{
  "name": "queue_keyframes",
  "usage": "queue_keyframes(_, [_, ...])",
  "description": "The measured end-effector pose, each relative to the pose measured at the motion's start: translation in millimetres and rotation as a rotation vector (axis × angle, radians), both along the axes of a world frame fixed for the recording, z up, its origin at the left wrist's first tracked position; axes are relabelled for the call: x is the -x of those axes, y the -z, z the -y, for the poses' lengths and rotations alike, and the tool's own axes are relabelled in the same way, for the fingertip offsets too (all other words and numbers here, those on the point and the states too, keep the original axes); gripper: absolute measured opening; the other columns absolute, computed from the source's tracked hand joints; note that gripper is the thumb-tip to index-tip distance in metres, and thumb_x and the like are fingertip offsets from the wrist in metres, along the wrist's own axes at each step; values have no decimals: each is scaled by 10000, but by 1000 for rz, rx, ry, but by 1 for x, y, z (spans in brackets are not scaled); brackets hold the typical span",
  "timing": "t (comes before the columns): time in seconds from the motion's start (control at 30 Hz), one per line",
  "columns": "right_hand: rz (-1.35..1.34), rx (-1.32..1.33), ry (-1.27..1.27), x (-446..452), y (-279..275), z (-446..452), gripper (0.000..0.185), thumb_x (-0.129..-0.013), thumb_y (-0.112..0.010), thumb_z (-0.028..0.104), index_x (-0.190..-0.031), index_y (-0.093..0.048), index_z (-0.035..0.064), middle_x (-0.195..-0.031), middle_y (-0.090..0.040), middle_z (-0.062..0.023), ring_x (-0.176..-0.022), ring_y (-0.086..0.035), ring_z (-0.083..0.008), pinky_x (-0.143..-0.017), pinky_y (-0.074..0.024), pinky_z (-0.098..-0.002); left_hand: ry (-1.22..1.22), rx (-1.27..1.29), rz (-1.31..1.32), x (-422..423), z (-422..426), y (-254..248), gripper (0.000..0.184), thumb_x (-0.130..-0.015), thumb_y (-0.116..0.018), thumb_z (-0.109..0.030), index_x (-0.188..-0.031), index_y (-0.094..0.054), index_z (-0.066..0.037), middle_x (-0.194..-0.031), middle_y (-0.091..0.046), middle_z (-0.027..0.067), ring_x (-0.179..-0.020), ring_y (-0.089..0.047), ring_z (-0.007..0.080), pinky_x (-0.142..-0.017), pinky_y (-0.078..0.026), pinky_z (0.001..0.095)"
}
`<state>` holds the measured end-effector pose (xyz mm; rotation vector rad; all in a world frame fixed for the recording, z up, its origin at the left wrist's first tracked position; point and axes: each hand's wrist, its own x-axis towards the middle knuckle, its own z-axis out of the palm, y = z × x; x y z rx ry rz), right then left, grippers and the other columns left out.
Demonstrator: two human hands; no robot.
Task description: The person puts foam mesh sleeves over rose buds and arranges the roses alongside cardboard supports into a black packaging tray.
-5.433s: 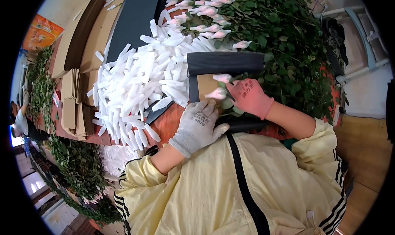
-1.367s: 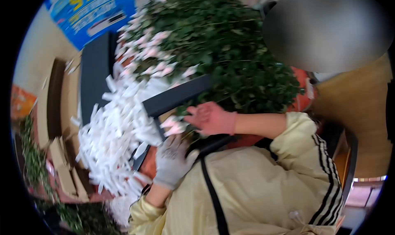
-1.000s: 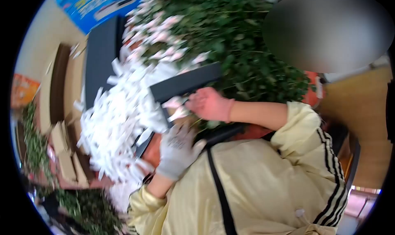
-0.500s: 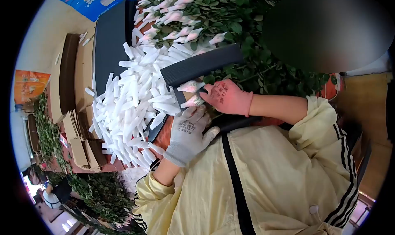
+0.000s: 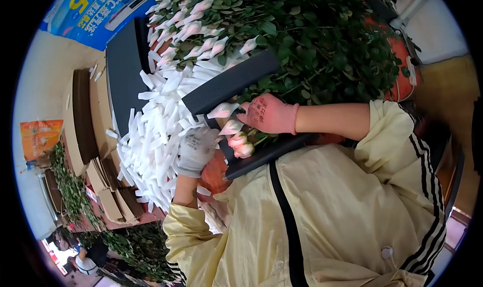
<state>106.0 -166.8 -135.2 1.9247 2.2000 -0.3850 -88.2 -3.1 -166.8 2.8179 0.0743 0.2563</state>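
Observation:
My right hand (image 5: 269,114), in a pink glove, is closed around rose stems just behind the flower heads. Two heads beside its fingers wear white mesh sleeves: an upper sleeved rose (image 5: 223,110) and a lower sleeved rose (image 5: 231,127). Below them, bare pink roses (image 5: 241,146) lie over a black tray-like stand (image 5: 271,153). My left hand (image 5: 195,148), in a whitish glove, is at the near edge of a heap of white foam sleeves (image 5: 156,131). Its fingertips blend into the sleeves, so its grip cannot be made out.
A dark ribbed bar (image 5: 231,82) slants just beyond my hands. Leafy rose stems (image 5: 322,50) and several sleeved roses (image 5: 191,30) cover the far side. Cardboard pieces (image 5: 103,181) stand at the left. Another person (image 5: 85,262) is in the lower left background.
My left hand has moved left from the sleeved roses to the foam sleeve heap, uncovering bare pink roses. My right hand stays at the stems. The view has shifted slightly.

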Motion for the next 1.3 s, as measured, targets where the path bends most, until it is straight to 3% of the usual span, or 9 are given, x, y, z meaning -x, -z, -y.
queue_keyframes(0.1, [-35, -52, 7, -2, 11, 2, 352, -866, -430, 164, -1195, -539, 101, -1201, -541, -180, -860, -636, -270, -624, -483, -371, -26, 21, 74, 15, -14, -8, 169, -826, -592, -242, -912, -626, -101, -849, -610, 95, -734, -587, 300, -656, -459, 402])
queue_keyframes(0.13, [-44, -287, 8, -3, 23, 6, 191, -812, -505, 158, -977, -578, 96, -851, -590, -63, -752, -634, -220, -555, -453, -339, -75, 52, -1, 30, -25, -7, 165, -826, -591, -216, -927, -626, -90, -869, -615, 103, -747, -589, 307, -668, -459, 396])
queue_keyframes(0.37, [-24, -319, -102, 3, 20, 9, 199, -841, -477, 160, -988, -582, 77, -919, -589, -95, -757, -634, -235, -582, -455, -350, -347, 269, -116, 32, 28, -73, 348, -834, -598, -163, -1157, -590, -33, -1150, -611, 150, -1040, -601, 269, -905, -457, 367])
queue_keyframes(0.47, [-2, -196, -64, 0, 16, 6, 261, -856, -479, 205, -1065, -577, 85, -974, -581, -110, -775, -632, -229, -595, -462, -353, -194, 289, 93, 0, 55, -57, 359, -838, -571, -208, -1159, -588, -49, -1204, -577, 141, -999, -611, 273, -836, -484, 361])
queue_keyframes(0.57, [-79, -83, 3, -5, -11, 0, 319, -836, -509, 266, -1083, -576, 76, -974, -582, -99, -794, -630, -225, -615, -466, -362, -198, 308, -187, -15, 57, -54, 371, -843, -559, -257, -1163, -593, -70, -1248, -556, 115, -989, -616, 271, -812, -492, 367])
queue_keyframes(0.83, [92, -551, -35, -7, 18, -10, 387, -813, -483, 198, -1178, -546, 86, -1059, -595, -94, -860, -614, -208, -728, -451, -329, -207, 276, -268, -9, 59, -56, 367, -840, -542, -295, -1154, -589, -112, -1286, -533, 76, -977, -619, 266, -779, -499, 367])
queue_keyframes(1.03, [114, -362, -35, -5, 16, -12, 369, -832, -453, 170, -1176, -544, 72, -1033, -588, -85, -906, -599, -206, -753, -451, -318, -422, 549, 155, -4, 43, -24, 247, -842, -609, -234, -1014, -626, -57, -890, -655, 114, -755, -634, 245, -680, -499, 333])
queue_keyframes(1.1, [144, -425, -61, -4, 16, -10, 364, -832, -451, 163, -1171, -544, 69, -1009, -587, -80, -901, -598, -202, -744, -453, -317, -685, 980, 42, -7, 30, -11, 219, -875, -596, -227, -934, -628, -19, -714, -599, 42, -640, -521, 97, -606, -442, 260])
queue_keyframes(1.3, [64, -381, -12, -5, 16, -16, 316, -827, -470, 174, -1107, -585, 82, -955, -576, -72, -838, -606, -192, -699, -459, -311, -531, 711, -63, -25, 12, 12, 272, -887, -585, -275, -807, -595, -14, -652, -571, 45, -589, -501, 117, -544, -405, 300])
